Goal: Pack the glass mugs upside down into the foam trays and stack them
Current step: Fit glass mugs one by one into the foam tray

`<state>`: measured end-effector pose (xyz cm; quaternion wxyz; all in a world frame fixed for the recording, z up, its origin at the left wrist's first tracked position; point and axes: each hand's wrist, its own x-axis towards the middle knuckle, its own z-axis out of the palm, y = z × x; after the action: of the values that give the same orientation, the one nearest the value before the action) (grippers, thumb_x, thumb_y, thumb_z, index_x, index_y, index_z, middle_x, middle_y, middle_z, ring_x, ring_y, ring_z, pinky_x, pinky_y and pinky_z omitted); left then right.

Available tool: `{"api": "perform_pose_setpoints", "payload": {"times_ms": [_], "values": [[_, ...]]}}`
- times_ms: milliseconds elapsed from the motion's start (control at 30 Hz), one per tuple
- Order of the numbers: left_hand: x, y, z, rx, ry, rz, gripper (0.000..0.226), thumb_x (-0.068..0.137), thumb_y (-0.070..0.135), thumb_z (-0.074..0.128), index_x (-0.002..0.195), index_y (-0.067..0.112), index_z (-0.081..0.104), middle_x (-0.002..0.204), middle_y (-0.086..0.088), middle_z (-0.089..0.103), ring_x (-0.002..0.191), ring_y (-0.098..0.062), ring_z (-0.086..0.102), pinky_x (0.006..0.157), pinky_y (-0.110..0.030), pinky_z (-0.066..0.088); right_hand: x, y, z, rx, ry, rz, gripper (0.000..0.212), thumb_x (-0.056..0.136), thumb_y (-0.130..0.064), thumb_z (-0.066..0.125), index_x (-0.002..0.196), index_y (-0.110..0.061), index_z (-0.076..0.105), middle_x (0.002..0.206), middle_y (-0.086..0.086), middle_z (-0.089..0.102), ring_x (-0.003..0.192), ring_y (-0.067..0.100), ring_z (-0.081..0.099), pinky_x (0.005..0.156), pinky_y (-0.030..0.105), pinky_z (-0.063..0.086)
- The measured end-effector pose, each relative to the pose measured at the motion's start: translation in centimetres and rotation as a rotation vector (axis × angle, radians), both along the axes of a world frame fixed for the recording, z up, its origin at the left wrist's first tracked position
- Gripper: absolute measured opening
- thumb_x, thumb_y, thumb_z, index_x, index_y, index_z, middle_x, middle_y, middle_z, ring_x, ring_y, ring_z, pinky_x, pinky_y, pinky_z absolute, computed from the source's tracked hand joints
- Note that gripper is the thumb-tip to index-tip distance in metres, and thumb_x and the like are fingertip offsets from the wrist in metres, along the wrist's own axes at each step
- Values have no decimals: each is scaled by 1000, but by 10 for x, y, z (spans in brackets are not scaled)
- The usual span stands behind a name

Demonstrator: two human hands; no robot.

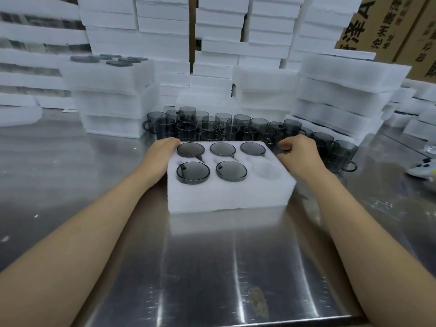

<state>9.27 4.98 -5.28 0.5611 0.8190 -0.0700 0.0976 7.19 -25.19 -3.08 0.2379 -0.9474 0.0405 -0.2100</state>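
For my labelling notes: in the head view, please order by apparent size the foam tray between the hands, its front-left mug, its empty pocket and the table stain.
1. the foam tray: clearly largest.
2. the front-left mug and the empty pocket: nearly alike, so not ranked.
3. the table stain: smallest, although nearest the camera.

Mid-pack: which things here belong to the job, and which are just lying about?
Job: tray; five packed mugs; empty pocket; loose mugs; tray stacks; left hand at the tray; right hand gripping a loose mug.
Lying about: white controller; cardboard boxes.
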Motion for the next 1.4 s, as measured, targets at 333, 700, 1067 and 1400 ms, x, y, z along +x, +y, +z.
{"api": "perform_pose_setpoints", "payload": {"times_ms": [333,700,1067,1400], "values": [[-2,0,0,14,-17,-1,33,96,16,39,84,-10,54,83,-13,48,77,-16,39,69,-31,29,-17,1,27,118,-126,2,25,87,-14,60,106,-25,72,85,-11,65,87,16,60,88,38,51],[-1,2,-2,-16,2,-9,32,94,23,41,78,-2,53,79,-7,51,73,-16,42,69,-33,32,-21,-8,27,-65,301,128,58,78,-10,61,133,-29,55,140,-1,51,124,21,48,98,36,44],[-1,2,0,-38,29,-12,35,93,23,42,82,-8,54,81,-10,50,75,-16,41,71,-34,32,-39,17,47,304,-127,231,29,77,-52,70,85,-24,71,84,-9,68,73,3,60,70,29,49],[-2,1,0,6,-4,-12,33,96,19,40,80,-7,51,80,-11,47,74,-16,38,68,-32,30,-53,35,54,74,-188,211,33,77,-52,67,73,-18,67,59,-7,58,60,12,51,57,29,40]]}}
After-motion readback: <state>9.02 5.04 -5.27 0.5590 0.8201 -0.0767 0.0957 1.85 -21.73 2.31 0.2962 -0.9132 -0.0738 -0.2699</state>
